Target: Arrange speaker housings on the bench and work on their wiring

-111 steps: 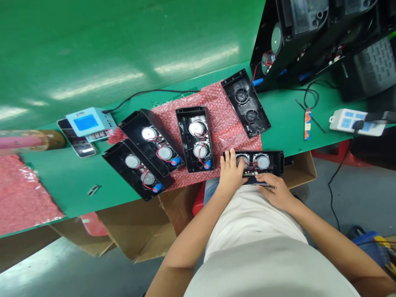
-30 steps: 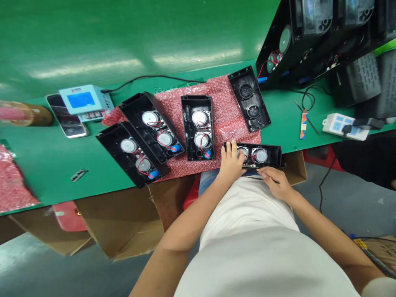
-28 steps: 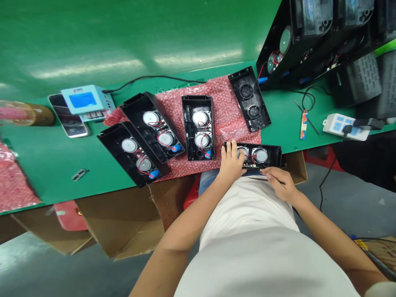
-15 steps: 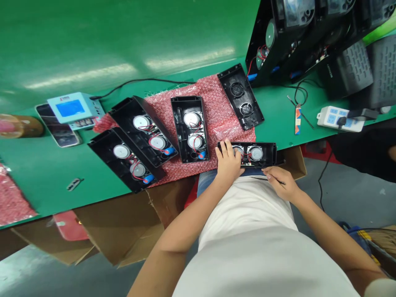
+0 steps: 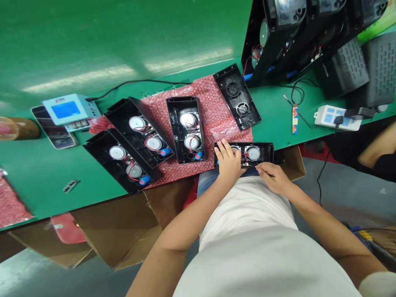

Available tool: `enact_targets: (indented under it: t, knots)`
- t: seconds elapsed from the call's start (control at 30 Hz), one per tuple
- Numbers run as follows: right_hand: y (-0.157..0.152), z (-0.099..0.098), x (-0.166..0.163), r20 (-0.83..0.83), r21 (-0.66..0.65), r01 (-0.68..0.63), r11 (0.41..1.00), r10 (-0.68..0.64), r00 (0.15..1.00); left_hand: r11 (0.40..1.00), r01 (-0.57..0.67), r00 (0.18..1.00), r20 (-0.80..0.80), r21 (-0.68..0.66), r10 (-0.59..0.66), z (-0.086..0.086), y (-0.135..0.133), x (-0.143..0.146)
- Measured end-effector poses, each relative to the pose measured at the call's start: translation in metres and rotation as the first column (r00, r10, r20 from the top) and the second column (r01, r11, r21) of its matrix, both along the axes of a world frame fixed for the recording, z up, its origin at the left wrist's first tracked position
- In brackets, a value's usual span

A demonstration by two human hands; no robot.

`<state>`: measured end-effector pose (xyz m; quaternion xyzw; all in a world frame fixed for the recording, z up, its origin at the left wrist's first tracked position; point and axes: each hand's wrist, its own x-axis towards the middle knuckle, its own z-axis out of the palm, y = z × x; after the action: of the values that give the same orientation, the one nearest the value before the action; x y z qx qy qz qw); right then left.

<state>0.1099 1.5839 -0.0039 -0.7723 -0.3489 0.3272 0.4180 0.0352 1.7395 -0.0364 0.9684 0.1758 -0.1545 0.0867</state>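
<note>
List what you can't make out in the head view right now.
All in the head view:
Left speaker in the nearest black case: partly hidden by the left hand.
Thin dark tool: mostly hidden by the right hand; tip too small to tell.
Phone: partly covered by the blue device.
Amber roll: cut off by the left edge.

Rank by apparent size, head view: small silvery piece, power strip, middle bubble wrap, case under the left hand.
1. Middle bubble wrap, partly covered
2. Case under the left hand
3. Power strip
4. Small silvery piece
</note>
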Motion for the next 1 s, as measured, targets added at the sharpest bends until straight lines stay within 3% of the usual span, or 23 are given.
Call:
enact_targets:
  t: [0.23, 0.4, 0.63, 0.83, 1.0]
  knots:
    - [0.006, -0.004, 0.005, -0.154, -0.051, 0.022, 0.998, -0.029, 0.988, 1.0, -0.004, 0.999, 0.033, 0.001, 0.004, -0.002, 0.0, -0.002]
    - [0.001, -0.014, 0.002, -0.262, -0.064, 0.157, 0.986, -0.168, 0.95, 1.0, -0.01, 0.999, 0.041, -0.006, 0.01, -0.001, 0.001, -0.002]
    - [-0.008, -0.026, -0.009, -0.429, -0.057, 0.359, 0.932, -0.347, 0.834, 1.0, 0.007, 0.999, 0.035, -0.004, -0.007, 0.001, 0.002, 0.0]
    - [-0.015, -0.03, -0.006, -0.498, -0.03, 0.382, 0.924, -0.345, 0.796, 1.0, 0.012, 0.999, 0.046, -0.013, -0.012, 0.0, 0.003, 0.0]
    - [-0.018, -0.021, 0.001, -0.427, 0.008, 0.329, 0.944, -0.294, 0.855, 1.0, 0.009, 0.999, 0.04, -0.021, -0.008, 0.0, 0.003, 0.0]
